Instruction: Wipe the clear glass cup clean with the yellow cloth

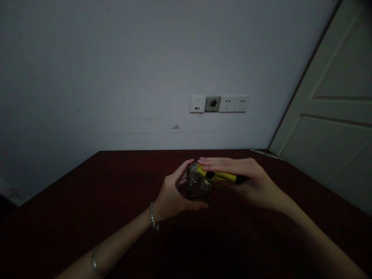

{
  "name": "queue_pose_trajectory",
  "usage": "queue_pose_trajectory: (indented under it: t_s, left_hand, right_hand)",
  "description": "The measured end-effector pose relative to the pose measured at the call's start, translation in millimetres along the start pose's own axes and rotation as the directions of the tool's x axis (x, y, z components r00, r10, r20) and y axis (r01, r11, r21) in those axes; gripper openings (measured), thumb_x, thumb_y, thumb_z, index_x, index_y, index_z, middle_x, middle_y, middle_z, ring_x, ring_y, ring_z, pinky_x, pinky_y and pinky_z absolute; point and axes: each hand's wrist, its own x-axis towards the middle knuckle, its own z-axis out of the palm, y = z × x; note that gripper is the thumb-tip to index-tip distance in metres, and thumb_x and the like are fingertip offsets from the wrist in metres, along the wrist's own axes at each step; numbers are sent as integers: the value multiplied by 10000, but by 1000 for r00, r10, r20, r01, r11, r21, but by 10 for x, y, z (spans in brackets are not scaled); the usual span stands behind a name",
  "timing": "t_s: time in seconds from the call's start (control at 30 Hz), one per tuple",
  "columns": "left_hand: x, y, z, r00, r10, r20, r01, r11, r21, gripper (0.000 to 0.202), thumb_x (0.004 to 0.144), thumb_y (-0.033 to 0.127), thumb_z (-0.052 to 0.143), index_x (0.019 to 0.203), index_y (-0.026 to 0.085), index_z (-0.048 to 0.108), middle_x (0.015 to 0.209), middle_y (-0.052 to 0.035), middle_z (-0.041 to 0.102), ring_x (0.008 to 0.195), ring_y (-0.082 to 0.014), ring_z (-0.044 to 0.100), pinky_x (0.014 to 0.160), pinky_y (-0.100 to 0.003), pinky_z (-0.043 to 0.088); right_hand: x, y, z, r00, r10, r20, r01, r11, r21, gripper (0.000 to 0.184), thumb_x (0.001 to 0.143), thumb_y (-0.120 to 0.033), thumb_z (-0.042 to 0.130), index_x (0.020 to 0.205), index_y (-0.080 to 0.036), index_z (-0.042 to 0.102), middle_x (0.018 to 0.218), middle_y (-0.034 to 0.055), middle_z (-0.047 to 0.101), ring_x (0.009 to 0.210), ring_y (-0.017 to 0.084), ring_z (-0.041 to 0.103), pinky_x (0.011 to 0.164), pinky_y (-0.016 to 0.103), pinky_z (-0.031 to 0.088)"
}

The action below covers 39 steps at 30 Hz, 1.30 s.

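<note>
Over the middle of the dark red wooden worktop (116,182), the left hand (171,193) curls closed around a small dark glassy container (197,186). The right hand (247,176), fingers flat, holds a yellow-and-black elongated object (218,176) across the container's top. Neither thing is set down.

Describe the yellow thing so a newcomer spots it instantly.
Start at the dark red table below the wall's socket strip. Over its middle two hands meet; under the flat right hand lies a yellow-and-black object. Only bright thing there, it touches the dark glossy item in the left hand.
</note>
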Motion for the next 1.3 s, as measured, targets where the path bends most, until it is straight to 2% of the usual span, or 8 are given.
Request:
queue_pose_trajectory:
  t_s: [0.17, 0.27, 0.4, 0.57, 0.67, 0.9, 1.1, 1.3]
  left_hand:
    - [-22, 38, -17, 999, 51, 5, -51, 997, 57, 991, 474, 301, 877, 1329, 130, 405, 1238, -167, 599, 1098, -293, 605, 919, -402, 539]
    - [-26, 63, -41, 995, 99, 29, -102, 986, 135, 1030, 443, 310, 889, 1335, 136, 406, 1244, -162, 595, 1099, -294, 604, 911, -385, 545]
    - [-8, 59, -46, 991, 126, 43, -131, 975, 178, 1023, 448, 324, 883, 1334, 136, 408, 1264, -171, 581, 1120, -305, 590, 911, -396, 545]
    - [20, 25, -49, 998, 50, 36, -55, 986, 157, 1001, 476, 317, 875, 1337, 131, 399, 1229, -166, 608, 1107, -302, 601, 939, -419, 529]
    - [15, 8, -54, 998, 57, 33, -62, 982, 176, 991, 485, 321, 870, 1337, 134, 400, 1242, -167, 598, 1125, -303, 588, 956, -430, 515]
    - [-48, -47, -19, 991, 108, 75, -125, 950, 287, 1011, 471, 415, 863, 1330, 129, 415, 1218, -175, 608, 1086, -304, 611, 948, -426, 516]
    - [-17, -98, -51, 989, 134, 69, -149, 922, 356, 1014, 480, 424, 855, 1336, 127, 401, 1241, -177, 593, 1123, -310, 587, 972, -441, 498]
    - [-1, -65, -43, 970, 164, 179, -227, 872, 434, 1037, 498, 434, 843, 1366, 140, 356, 1260, -175, 576, 1134, -308, 579, 989, -434, 489]
  right_hand:
    - [11, 75, 6, 982, 168, -91, -164, 985, 43, 338, 834, -153, 615, 1157, -253, 636, 1166, 26, 667, 1052, 186, 637, 936, 341, 510]
    - [4, 89, 5, 966, 241, -96, -238, 970, 47, 316, 839, -185, 618, 1149, -246, 640, 1163, 25, 669, 1023, 180, 650, 908, 314, 523]
    - [-9, -7, -18, 990, 120, -69, -122, 992, -16, 368, 825, -104, 610, 1163, -247, 630, 1172, 11, 665, 1063, 156, 629, 946, 271, 494]
    - [11, -162, -42, 996, 8, 84, 1, 994, -108, 543, 769, 40, 545, 1249, -214, 565, 1248, 24, 617, 1160, 158, 565, 1002, 275, 455]
    - [23, -140, -39, 996, 19, 83, -9, 992, -123, 580, 755, 65, 524, 1254, -229, 559, 1245, 12, 620, 1155, 156, 569, 997, 279, 459]
    - [-7, 26, -51, 984, 173, 39, -166, 976, -140, 426, 820, -71, 576, 1214, -232, 592, 1164, 30, 669, 1054, 169, 634, 925, 298, 509]
    - [14, -100, -74, 987, 79, 141, -64, 992, -109, 574, 749, 73, 508, 1232, -231, 576, 1271, 15, 600, 1177, 169, 552, 1014, 318, 448]
    - [29, -151, -149, 964, 124, 234, -99, 988, -115, 596, 759, 65, 492, 1260, -251, 552, 1233, 18, 627, 1131, 167, 588, 967, 313, 485]
